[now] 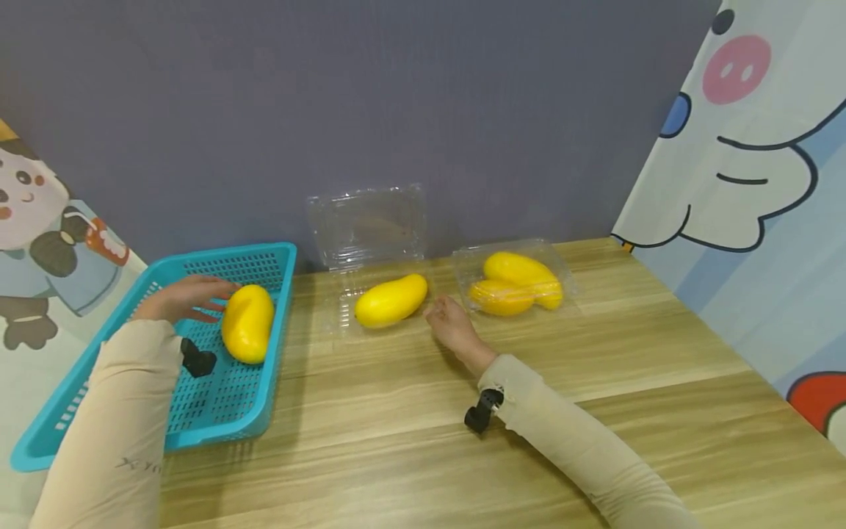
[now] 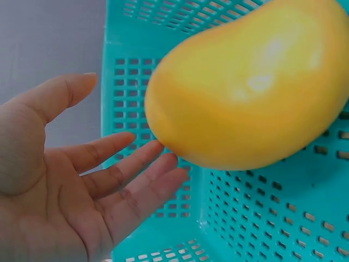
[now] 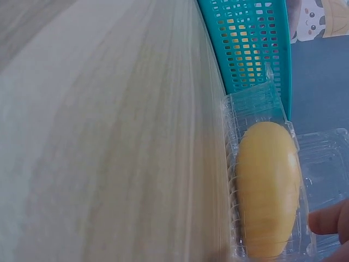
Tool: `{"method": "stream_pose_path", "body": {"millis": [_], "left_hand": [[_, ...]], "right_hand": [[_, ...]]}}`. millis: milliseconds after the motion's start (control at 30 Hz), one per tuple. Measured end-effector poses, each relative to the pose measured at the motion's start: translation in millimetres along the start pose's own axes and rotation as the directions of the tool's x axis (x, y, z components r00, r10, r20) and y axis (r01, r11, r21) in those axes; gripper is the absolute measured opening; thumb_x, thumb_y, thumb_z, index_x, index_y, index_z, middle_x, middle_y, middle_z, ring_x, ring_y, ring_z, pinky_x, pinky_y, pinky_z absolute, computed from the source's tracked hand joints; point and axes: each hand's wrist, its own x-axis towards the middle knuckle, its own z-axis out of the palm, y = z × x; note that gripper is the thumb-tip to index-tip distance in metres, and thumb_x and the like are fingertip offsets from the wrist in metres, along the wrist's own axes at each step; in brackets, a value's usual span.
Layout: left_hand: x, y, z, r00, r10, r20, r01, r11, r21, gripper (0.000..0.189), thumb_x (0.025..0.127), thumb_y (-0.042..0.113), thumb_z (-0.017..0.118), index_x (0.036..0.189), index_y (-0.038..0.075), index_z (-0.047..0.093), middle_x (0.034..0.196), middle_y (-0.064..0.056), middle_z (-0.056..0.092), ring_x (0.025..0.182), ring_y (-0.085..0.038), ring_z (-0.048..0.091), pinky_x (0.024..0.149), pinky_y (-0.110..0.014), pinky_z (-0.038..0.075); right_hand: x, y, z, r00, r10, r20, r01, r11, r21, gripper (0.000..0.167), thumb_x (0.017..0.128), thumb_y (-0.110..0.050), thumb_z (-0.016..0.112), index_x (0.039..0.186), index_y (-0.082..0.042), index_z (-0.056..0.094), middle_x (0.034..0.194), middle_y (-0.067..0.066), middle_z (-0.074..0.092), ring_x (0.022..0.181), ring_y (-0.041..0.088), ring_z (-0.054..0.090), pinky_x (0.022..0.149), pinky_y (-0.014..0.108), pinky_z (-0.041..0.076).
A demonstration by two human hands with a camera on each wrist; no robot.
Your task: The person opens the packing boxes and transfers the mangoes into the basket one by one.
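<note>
My left hand (image 1: 188,297) reaches into a turquoise plastic basket (image 1: 264,402) with its fingers spread. In the left wrist view, its fingertips lie at the end of a yellow mango (image 2: 245,93), the thumb held apart from it. My right hand (image 1: 456,330), fingers curled, pinches the right edge of a clear plastic clamshell box (image 1: 370,228), whose lid stands raised at the back. One mango (image 1: 391,301) lies in this box. In the right wrist view, only some fingers (image 3: 330,220) show, beside the box's rim.
To the right stands a second clear box (image 1: 558,257) with two mangoes (image 1: 518,272) inside, its lid apparently down. A grey wall (image 1: 502,117) rises behind the wooden table (image 1: 370,441). Cartoon-printed curtains (image 1: 780,242) hang at both sides.
</note>
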Motion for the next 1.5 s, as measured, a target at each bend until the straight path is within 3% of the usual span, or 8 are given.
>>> {"method": "stream_pose_path", "body": {"millis": [333,567,800,1067,1267,1500], "left_hand": [[1.9,27.3,0.5,0.998,0.062,-0.023,-0.061,0.997,0.038,0.085,0.096,0.054,0.040,0.148,-0.006,0.012,0.149,-0.034,0.013,0.132,-0.051,0.025,0.102,-0.057,0.036],[-0.3,51.0,6.0,0.992,0.116,-0.044,-0.115,0.993,0.012,0.087,0.093,0.056,0.045,0.149,-0.003,0.012,0.151,-0.030,0.016,0.132,-0.047,0.029,0.103,-0.057,0.035],[3.2,79.8,12.3,0.988,0.139,-0.070,-0.135,0.989,0.054,0.080,0.095,0.051,0.044,0.149,-0.001,0.016,0.148,-0.028,0.024,0.131,-0.045,0.033,0.101,-0.054,0.038],[5.8,108.4,26.6,0.980,0.188,-0.063,-0.181,0.979,0.094,0.072,0.097,0.045,0.046,0.148,0.001,0.021,0.146,-0.028,0.028,0.128,-0.043,0.037,0.099,-0.052,0.042],[8.7,127.6,39.0,0.973,0.212,-0.089,-0.207,0.976,0.065,0.067,0.097,0.043,0.048,0.147,0.005,0.026,0.146,-0.022,0.033,0.125,-0.037,0.041,0.100,-0.052,0.040],[13.6,145.4,50.6,0.972,0.223,-0.070,-0.220,0.974,0.056,0.060,0.098,0.035,0.048,0.146,0.005,0.029,0.149,-0.020,0.031,0.127,-0.038,0.040,0.100,-0.050,0.041]], "right_hand": [[-1.5,2.8,-1.7,1.000,-0.002,0.008,0.002,1.000,0.007,0.062,0.094,-0.009,0.049,0.143,0.014,0.018,0.148,0.029,0.025,0.134,0.041,0.031,0.110,0.046,0.029],[-2.2,0.7,-0.9,1.000,0.012,0.006,-0.012,1.000,-0.005,0.061,0.094,-0.010,0.049,0.143,0.012,0.021,0.146,0.029,0.029,0.132,0.041,0.035,0.108,0.047,0.031],[-1.0,-0.1,-0.5,1.000,0.014,0.001,-0.014,1.000,-0.010,0.061,0.094,-0.010,0.049,0.143,0.012,0.021,0.147,0.028,0.029,0.132,0.041,0.034,0.109,0.047,0.031],[0.6,0.2,-1.4,1.000,0.018,0.009,-0.017,1.000,-0.008,0.062,0.094,-0.010,0.048,0.144,0.011,0.018,0.149,0.025,0.026,0.134,0.040,0.032,0.109,0.046,0.030],[0.6,1.3,-1.7,1.000,0.010,0.025,-0.010,1.000,-0.003,0.062,0.095,-0.011,0.047,0.144,0.012,0.018,0.150,0.025,0.023,0.136,0.039,0.029,0.110,0.046,0.028],[1.7,3.0,-1.5,1.000,-0.002,0.021,0.003,1.000,-0.025,0.062,0.095,-0.012,0.048,0.144,0.013,0.019,0.149,0.026,0.026,0.134,0.040,0.032,0.110,0.046,0.030]]}}
